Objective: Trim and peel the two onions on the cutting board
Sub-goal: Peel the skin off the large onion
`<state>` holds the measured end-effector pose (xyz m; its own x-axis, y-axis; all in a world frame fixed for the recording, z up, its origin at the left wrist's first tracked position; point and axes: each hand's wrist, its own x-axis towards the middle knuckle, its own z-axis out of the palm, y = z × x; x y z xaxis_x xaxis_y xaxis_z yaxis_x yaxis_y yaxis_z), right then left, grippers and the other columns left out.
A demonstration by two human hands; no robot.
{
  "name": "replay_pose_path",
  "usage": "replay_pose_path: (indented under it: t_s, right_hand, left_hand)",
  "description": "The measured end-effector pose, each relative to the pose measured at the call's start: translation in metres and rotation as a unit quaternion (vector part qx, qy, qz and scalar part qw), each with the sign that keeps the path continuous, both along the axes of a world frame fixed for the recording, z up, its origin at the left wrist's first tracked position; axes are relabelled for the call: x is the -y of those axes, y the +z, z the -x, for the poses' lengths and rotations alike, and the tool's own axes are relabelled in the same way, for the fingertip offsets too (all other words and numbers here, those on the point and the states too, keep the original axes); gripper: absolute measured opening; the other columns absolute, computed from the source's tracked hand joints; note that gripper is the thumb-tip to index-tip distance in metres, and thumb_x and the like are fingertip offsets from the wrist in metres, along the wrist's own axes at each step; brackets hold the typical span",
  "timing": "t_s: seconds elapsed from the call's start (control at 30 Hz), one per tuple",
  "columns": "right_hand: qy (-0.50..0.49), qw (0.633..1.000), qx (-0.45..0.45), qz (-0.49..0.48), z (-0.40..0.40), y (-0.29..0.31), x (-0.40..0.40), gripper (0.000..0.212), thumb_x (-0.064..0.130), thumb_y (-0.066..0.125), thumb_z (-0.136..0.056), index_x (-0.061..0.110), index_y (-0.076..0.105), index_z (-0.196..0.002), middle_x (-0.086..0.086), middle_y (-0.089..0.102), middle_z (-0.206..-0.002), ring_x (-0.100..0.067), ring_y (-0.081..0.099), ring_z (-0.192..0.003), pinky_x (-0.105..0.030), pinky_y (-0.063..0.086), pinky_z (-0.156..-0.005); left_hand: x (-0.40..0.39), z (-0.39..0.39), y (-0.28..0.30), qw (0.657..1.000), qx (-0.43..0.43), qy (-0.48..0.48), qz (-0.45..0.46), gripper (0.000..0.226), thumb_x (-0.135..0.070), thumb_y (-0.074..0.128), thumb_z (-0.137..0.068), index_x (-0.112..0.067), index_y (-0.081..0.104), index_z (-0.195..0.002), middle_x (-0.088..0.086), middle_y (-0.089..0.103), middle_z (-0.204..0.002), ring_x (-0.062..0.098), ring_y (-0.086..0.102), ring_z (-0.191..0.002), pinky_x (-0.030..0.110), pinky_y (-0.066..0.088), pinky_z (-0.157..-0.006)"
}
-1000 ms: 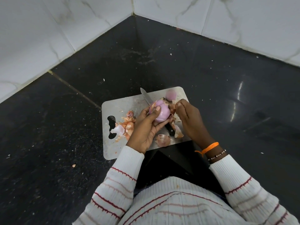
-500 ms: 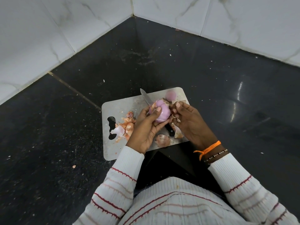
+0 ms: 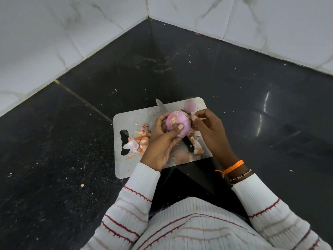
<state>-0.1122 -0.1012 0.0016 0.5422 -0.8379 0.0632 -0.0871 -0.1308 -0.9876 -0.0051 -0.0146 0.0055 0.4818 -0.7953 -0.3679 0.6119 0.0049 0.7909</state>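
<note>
our left hand (image 3: pixel 160 141) curls round the onion (image 3: pixel 177 123), thumb pressed across its near face and fingers wrapped behind, so the grip is closed on the bulb and lifts it above the middle of the cutting board (image 3: pixel 137 120). the onion is round, smooth and pale purple, mostly bare, with a scrap of papery orange skin clinging near the thumb. our right hand (image 3: pixel 210 130) meets it from the right, fingertips pinched on a thin strip of skin at the onion's right edge; this grip is closed too, on the peel, not on the bulb.

under the hands lies the knife (image 3: pixel 163 108), its pointed grey blade reaching toward the far left and its black handle showing near the right wrist. a second onion (image 3: pixel 189 106), peeled and pale pink, sits at the far right corner of the board, just beside the held one. crumpled dry skins (image 3: pixel 139 141) are heaped on the left by the board's cut-out handle hole, and more scraps lie along the near edge.

the board is flat, grey and round-cornered. it rests on a glossy black speckled floor (image 3: pixel 72 141) that lies open to left and right, while white marbled wall tiles (image 3: pixel 54 33) meet in a corner on the far side.
</note>
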Motion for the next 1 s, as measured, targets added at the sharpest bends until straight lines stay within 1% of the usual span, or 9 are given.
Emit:
replay_pose_path:
  t_s: [0.1,0.2,0.4,0.63,0.7,0.77,0.83,0.9,1.0]
  right_hand:
    - [-0.009,0.997,-0.027,0.069,0.000,-0.001,0.002,0.005,0.011,0.062,-0.087,0.016,0.060,-0.088,0.010,0.062,-0.084,-0.004,0.061,-0.078,-0.018,0.051,-0.072]
    - [-0.014,0.995,-0.032,0.089,0.002,-0.002,0.001,0.007,0.009,0.066,-0.083,0.013,0.063,-0.089,0.005,0.065,-0.085,-0.007,0.064,-0.077,-0.018,0.053,-0.072]
    - [-0.034,0.989,-0.033,0.138,0.002,-0.002,0.001,0.013,0.006,0.069,-0.078,0.015,0.063,-0.086,0.010,0.064,-0.078,-0.003,0.065,-0.072,-0.012,0.052,-0.068]
    - [-0.071,0.979,-0.056,0.185,0.003,-0.006,0.005,0.010,0.000,0.067,-0.075,0.009,0.068,-0.079,0.007,0.064,-0.071,0.006,0.061,-0.065,-0.006,0.046,-0.063]
    - [-0.066,0.986,-0.047,0.148,0.003,-0.008,0.006,0.011,0.001,0.063,-0.078,0.012,0.066,-0.078,0.006,0.064,-0.070,0.000,0.063,-0.065,-0.011,0.048,-0.064]
    - [-0.061,0.995,-0.028,0.076,0.001,-0.011,0.006,0.011,0.009,0.054,-0.083,0.014,0.060,-0.075,0.001,0.062,-0.069,-0.014,0.063,-0.066,-0.028,0.053,-0.065]
    - [-0.043,0.999,-0.023,0.024,0.000,-0.013,0.007,0.018,0.017,0.043,-0.083,0.007,0.053,-0.072,-0.005,0.054,-0.067,-0.023,0.054,-0.065,-0.038,0.047,-0.066]
    - [0.012,0.998,0.016,-0.059,-0.001,-0.011,0.005,0.024,0.016,0.040,-0.090,0.003,0.049,-0.072,-0.007,0.049,-0.070,-0.021,0.047,-0.069,-0.038,0.043,-0.069]
    - [0.074,0.969,0.097,-0.216,0.000,-0.005,0.000,0.031,0.016,0.038,-0.099,0.010,0.055,-0.074,0.005,0.059,-0.067,-0.009,0.055,-0.069,-0.028,0.045,-0.073]
  left_hand:
    - [0.001,0.001,0.000,1.000,0.003,0.002,-0.003,0.043,0.003,0.063,-0.083,-0.016,0.052,-0.120,0.008,0.057,-0.123,0.025,0.061,-0.113,0.041,0.055,-0.087]
    - [0.001,0.002,0.000,1.000,0.000,0.003,-0.007,0.043,0.002,0.064,-0.082,-0.016,0.052,-0.119,0.008,0.058,-0.122,0.026,0.061,-0.113,0.043,0.055,-0.087]
    - [0.001,0.003,0.000,1.000,0.012,-0.006,-0.020,0.039,0.002,0.064,-0.083,-0.019,0.053,-0.114,0.004,0.059,-0.117,0.025,0.061,-0.113,0.041,0.056,-0.085]
    - [0.002,0.004,-0.002,1.000,0.006,-0.009,-0.021,0.045,0.002,0.063,-0.083,-0.013,0.050,-0.124,0.011,0.057,-0.125,0.027,0.062,-0.112,0.040,0.056,-0.084]
    - [0.003,0.006,-0.001,1.000,-0.004,-0.003,-0.011,0.043,0.001,0.061,-0.085,-0.015,0.050,-0.124,0.011,0.055,-0.127,0.028,0.060,-0.113,0.039,0.057,-0.084]
    - [0.004,0.005,-0.001,1.000,-0.008,0.003,-0.005,0.042,0.000,0.058,-0.088,-0.017,0.050,-0.126,0.010,0.052,-0.129,0.028,0.059,-0.115,0.038,0.056,-0.085]
    - [0.004,0.004,-0.001,1.000,-0.003,0.011,-0.006,0.039,-0.002,0.056,-0.090,-0.016,0.051,-0.126,0.010,0.053,-0.129,0.025,0.059,-0.114,0.032,0.057,-0.085]
    - [0.004,0.002,-0.001,1.000,0.013,0.018,-0.012,0.037,-0.002,0.057,-0.089,-0.015,0.053,-0.124,0.011,0.056,-0.127,0.022,0.060,-0.112,0.027,0.057,-0.083]
    - [0.003,0.001,-0.003,1.000,0.022,0.018,-0.008,0.036,-0.003,0.058,-0.088,-0.015,0.054,-0.122,0.009,0.061,-0.121,0.020,0.062,-0.109,0.027,0.055,-0.087]
